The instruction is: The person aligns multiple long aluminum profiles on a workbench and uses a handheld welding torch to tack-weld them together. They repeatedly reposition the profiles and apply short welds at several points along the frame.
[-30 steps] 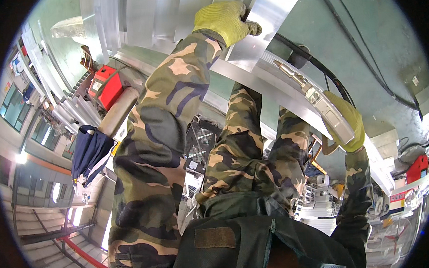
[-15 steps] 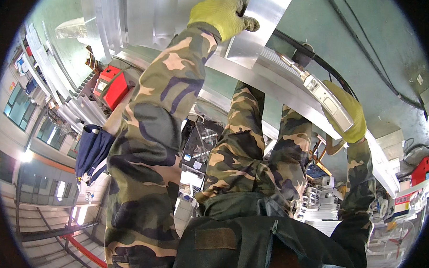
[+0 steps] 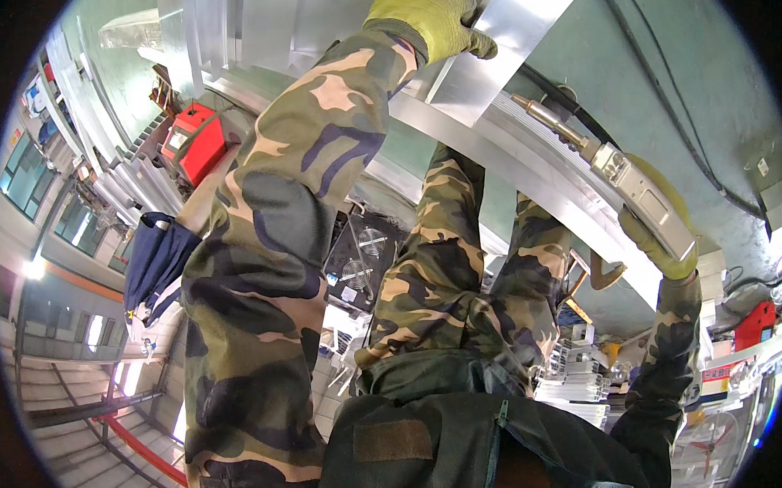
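Note:
My left hand (image 3: 423, 20), in a yellow-green glove, is curled on the edge of a shiny sheet-metal panel (image 3: 530, 29) at the top, its thumb lying on the bright face. My right hand (image 3: 673, 188), gloved alike, is wrapped round a silver handheld welding gun (image 3: 653, 205) on the right. The gun's narrow nozzle points up and left, close to a long bright metal bar (image 3: 527, 170) that runs below the panel. Whether the tip touches metal, I cannot tell. Part of the right fingers is hidden behind the gun body.
Dark cables (image 3: 654, 75) trail over the green surface at right. Below the bar stand my camouflage-clad legs (image 3: 448, 241). A black unit with round fans (image 3: 365, 254) is beside them. Leftward are a red box (image 3: 196, 143) and a dark blue cloth (image 3: 158, 258).
Both hands appear farther right in the view, and the welding gun has shifted right and slightly down. The panel appears farther right too; the background has also shifted a little.

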A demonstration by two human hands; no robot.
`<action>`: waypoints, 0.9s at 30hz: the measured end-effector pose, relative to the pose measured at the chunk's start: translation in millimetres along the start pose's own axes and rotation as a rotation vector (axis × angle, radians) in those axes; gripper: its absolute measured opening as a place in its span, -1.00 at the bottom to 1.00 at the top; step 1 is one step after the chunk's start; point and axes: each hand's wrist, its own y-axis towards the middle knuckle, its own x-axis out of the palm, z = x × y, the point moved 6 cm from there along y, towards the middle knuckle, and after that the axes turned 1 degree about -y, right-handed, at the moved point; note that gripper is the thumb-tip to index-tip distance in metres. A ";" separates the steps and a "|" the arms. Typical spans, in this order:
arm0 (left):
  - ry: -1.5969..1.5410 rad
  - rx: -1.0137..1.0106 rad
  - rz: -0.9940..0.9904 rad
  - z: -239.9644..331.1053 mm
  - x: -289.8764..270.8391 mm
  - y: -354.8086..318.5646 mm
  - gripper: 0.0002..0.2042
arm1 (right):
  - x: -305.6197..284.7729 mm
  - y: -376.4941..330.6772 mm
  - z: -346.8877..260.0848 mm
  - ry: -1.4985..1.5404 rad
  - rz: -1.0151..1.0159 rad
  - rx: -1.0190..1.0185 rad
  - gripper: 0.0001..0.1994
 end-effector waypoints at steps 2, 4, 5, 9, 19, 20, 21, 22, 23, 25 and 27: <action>0.004 -0.006 -0.028 -1.0 -1.0 0.4 -0.55 | -2.5 5.1 -4.1 -0.011 -0.006 -0.001 -0.59; -0.021 0.002 -0.035 -2.4 -2.8 0.1 -0.54 | -4.5 9.5 -8.5 -0.018 -0.016 -0.004 -0.58; -0.024 0.009 -0.040 -2.3 -3.4 -0.5 -0.54 | -4.3 11.7 -10.2 -0.025 -0.022 -0.003 -0.58; -0.024 0.045 -0.047 -2.7 -4.2 -0.8 -0.52 | 0.5 21.3 -15.6 -0.036 -0.054 -0.003 -0.58; 0.014 0.052 -0.042 -5.1 0.7 3.0 -0.50 | 28.6 59.1 -17.3 -0.026 -0.221 -0.034 -0.56; 0.012 0.048 -0.045 -5.0 1.1 3.1 -0.51 | 32.8 62.2 -16.8 -0.024 -0.237 -0.041 -0.56; 0.010 0.046 -0.047 -4.4 1.5 3.4 -0.51 | 36.1 64.7 -13.1 -0.055 -0.274 -0.080 -0.47; 0.008 0.044 -0.050 -3.6 1.9 3.7 -0.51 | 38.6 64.7 -10.2 -0.043 -0.283 -0.071 -0.47; 0.015 0.038 -0.041 -3.6 2.3 3.1 -0.51 | 41.9 65.1 -7.2 -0.029 -0.296 -0.061 -0.48; 0.029 0.028 -0.022 -2.7 2.5 1.3 -0.52 | 44.3 65.7 -7.5 -0.012 -0.290 -0.061 -0.48; 0.032 0.019 -0.017 -2.9 2.3 0.7 -0.52 | 45.2 65.0 -5.6 -0.011 -0.280 -0.060 -0.49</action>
